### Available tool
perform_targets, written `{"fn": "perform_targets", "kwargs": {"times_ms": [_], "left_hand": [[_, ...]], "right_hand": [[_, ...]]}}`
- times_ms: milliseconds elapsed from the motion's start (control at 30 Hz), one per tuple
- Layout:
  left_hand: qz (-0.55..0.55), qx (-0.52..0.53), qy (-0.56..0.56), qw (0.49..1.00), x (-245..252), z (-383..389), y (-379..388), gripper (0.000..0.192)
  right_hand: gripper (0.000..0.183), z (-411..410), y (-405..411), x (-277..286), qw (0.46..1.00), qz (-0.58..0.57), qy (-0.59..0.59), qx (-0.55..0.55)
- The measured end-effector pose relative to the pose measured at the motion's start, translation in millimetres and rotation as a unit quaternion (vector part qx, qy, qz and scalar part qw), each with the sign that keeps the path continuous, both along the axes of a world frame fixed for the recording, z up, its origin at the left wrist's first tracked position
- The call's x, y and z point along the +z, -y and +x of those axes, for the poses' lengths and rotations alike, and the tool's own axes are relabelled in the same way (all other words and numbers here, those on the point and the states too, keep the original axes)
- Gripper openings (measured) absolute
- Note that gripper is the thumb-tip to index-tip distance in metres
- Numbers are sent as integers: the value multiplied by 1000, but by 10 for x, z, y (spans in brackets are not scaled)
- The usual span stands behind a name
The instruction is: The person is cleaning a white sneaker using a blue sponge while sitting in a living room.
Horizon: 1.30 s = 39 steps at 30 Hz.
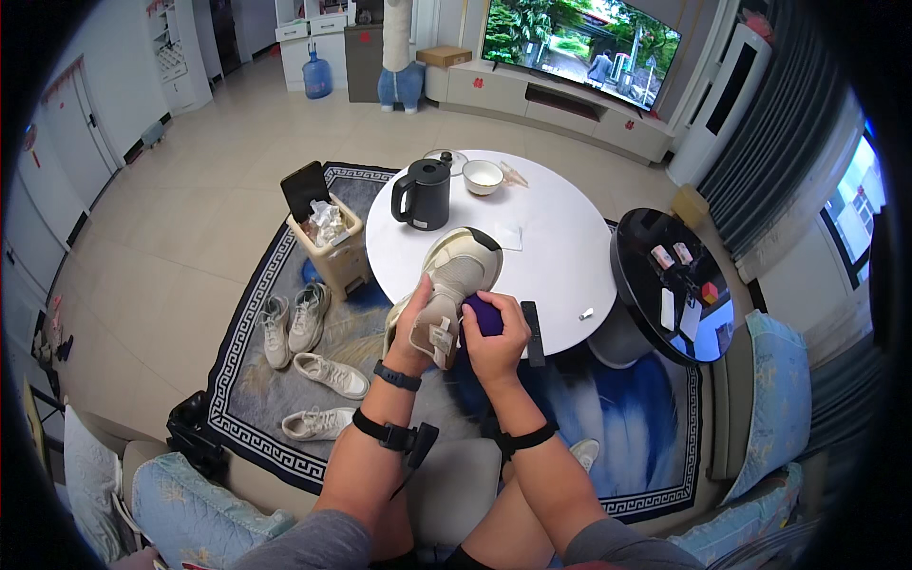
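A light beige sneaker is held up over the near edge of the round white table, its toe pointing away from me. My left hand grips it along the left side, the thumb lying by the ankle opening. Its tongue, with a label bearing writing, hangs towards me. Between the thumb and fingers of my right hand is a dark purple item, perhaps a cloth or sponge, touching the shoe's right side. Part of this item is hidden by the fingers.
A black electric kettle, a white bowl and a remote control are on the table. Left of it stands an open beige trash bin. Several light shoes lie on the patterned rug. At right is a black side table.
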<state>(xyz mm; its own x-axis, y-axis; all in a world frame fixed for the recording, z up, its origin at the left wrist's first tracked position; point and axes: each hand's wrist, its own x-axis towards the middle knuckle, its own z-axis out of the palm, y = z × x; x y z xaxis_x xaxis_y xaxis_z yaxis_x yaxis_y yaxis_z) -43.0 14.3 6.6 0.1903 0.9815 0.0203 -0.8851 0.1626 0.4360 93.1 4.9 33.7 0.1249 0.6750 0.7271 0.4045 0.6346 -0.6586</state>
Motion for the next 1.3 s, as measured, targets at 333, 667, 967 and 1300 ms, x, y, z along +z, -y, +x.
{"fn": "perform_targets", "kwargs": {"times_ms": [333,667,967,1300], "left_hand": [[-55,6,-116,992,37,54,82,33],[-48,-2,-283,958,-37,74,95,20],[116,93,-530,835,-80,228,174,22],[210,95,-634,738,-124,199,43,45]], "right_hand": [[27,50,-76,-19,999,-25,-11,16],[29,92,-115,-83,995,-83,-43,24],[34,255,-107,-53,996,-83,19,22],[45,269,-124,-32,998,-54,29,23]]}}
